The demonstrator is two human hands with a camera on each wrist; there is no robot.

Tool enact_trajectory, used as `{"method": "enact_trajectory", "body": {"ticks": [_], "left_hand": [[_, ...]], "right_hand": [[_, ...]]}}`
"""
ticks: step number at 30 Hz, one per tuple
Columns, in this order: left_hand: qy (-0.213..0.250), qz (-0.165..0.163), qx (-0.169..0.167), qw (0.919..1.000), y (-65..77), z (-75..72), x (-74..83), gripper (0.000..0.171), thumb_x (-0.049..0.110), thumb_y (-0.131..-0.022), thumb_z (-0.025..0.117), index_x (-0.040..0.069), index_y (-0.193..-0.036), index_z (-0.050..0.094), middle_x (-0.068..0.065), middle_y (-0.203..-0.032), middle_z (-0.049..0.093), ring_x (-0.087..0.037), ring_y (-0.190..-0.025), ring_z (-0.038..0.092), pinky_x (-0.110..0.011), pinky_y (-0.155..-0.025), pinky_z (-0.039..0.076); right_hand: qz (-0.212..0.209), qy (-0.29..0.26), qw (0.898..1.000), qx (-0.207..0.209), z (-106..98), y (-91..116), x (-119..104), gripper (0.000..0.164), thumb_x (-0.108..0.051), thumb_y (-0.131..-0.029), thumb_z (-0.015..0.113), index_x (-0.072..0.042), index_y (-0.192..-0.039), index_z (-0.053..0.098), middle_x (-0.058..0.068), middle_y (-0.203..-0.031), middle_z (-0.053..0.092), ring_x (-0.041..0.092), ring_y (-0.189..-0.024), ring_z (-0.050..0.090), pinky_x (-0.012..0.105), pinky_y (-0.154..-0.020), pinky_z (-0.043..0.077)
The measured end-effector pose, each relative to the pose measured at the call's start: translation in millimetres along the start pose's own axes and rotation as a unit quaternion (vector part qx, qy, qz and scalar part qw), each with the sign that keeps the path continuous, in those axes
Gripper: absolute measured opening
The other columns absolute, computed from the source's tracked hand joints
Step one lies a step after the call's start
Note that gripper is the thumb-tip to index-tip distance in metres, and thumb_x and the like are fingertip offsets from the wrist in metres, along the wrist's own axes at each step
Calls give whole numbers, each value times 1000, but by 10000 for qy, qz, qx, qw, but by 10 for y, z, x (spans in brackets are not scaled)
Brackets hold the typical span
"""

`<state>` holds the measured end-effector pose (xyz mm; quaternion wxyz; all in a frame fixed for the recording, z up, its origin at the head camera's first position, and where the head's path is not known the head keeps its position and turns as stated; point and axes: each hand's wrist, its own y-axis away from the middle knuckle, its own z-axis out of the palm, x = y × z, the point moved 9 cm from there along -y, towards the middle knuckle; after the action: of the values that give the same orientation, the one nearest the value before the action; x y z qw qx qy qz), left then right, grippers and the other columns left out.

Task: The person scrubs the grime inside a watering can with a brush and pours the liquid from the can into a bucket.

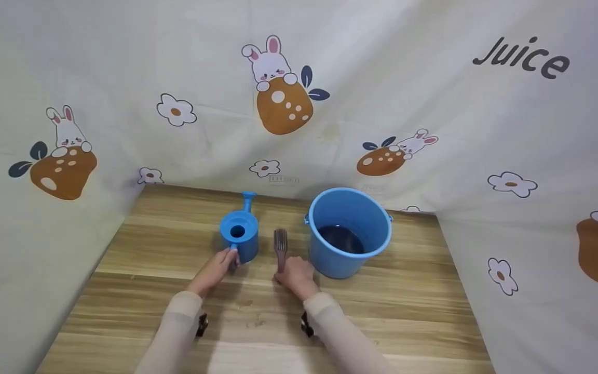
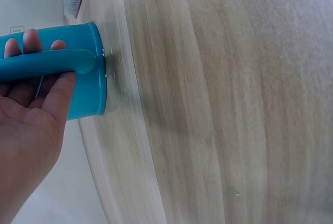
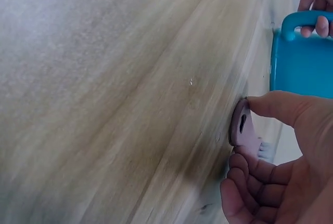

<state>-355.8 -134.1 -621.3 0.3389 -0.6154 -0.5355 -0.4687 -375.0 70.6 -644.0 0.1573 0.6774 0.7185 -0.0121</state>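
My left hand [image 1: 216, 271] grips the handle of a small blue watering can [image 1: 247, 248], fingers passed through the loop and thumb along it in the left wrist view. The can stands upright on the table, its spout pointing toward the back wall. To its right lies a brush [image 1: 281, 240] with a purple-brown handle and pale bristles, bristle end away from me. My right hand [image 1: 299, 275] pinches the near end of this handle, thumb on one edge and curled fingers at the other in the right wrist view. The brush handle [image 3: 241, 125] has a slot in it.
A large blue bucket [image 1: 325, 262] with a dark bottom stands just right of the brush, close to my right hand. Pale printed cloth [image 1: 216, 150] hangs around the back and sides of the wood-grain table [image 1: 408, 317]. Small shiny spots [image 3: 191, 82] dot its surface.
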Motion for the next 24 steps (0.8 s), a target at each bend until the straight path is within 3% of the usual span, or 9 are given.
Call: {"method": "enact_trajectory", "body": {"ticks": [5,11,14,17,19,20,24], "left_hand": [[25,-90,-48,9999,-4,9,-16,41,27,-110,32,-5,-99,57,-18,-96,60,-24,-92,54,-42,-89,43],[88,-164,-11,9998,8,6,-8,41,28,-109,33,-5,-99,56,-15,-95,60,-26,-92,54,-42,-88,43],[126,-40,69,9999,0,9,12,41,25,-109,34,-7,-96,56,-14,-89,57,-25,-86,52,-37,-83,42],[183,20,102,9998,-8,10,10,41,23,-109,34,-8,-94,55,-12,-85,54,-23,-81,50,-34,-79,41],[270,-37,75,9996,-5,8,1,41,24,-109,34,-8,-93,55,-11,-85,53,-23,-81,50,-35,-79,40],[345,-92,40,9994,-2,9,-9,41,25,-109,34,-7,-94,55,-11,-86,54,-23,-83,50,-36,-81,40],[608,-254,-91,9978,-10,19,-53,43,31,-109,35,-5,-97,55,-11,-93,57,-22,-92,51,-39,-89,39]], "right_hand": [[95,-145,9998,-55,21,-8,39,32,-37,-80,79,-14,-68,61,2,-67,57,17,-61,53,34,-56,46],[-159,-265,9991,300,-24,10,24,27,-28,-87,73,-13,-68,60,2,-66,58,17,-58,52,33,-53,44],[-332,-622,9957,600,-96,24,37,24,-24,-90,70,-11,-72,61,3,-67,61,16,-57,53,33,-52,44],[-360,-1428,9865,720,-153,31,75,18,-21,-91,68,-10,-78,63,4,-71,64,14,-58,54,30,-53,43],[-271,-2480,9668,558,-155,27,109,14,-18,-92,65,-7,-83,64,6,-76,67,14,-62,59,29,-56,47],[-195,-3065,9506,444,-148,22,126,14,-17,-93,64,-6,-85,64,8,-79,69,15,-65,62,29,-59,50],[289,-5205,8534,-38,-102,18,177,15,-14,-97,61,0,-95,63,15,-90,71,20,-76,71,35,-71,59]]}}
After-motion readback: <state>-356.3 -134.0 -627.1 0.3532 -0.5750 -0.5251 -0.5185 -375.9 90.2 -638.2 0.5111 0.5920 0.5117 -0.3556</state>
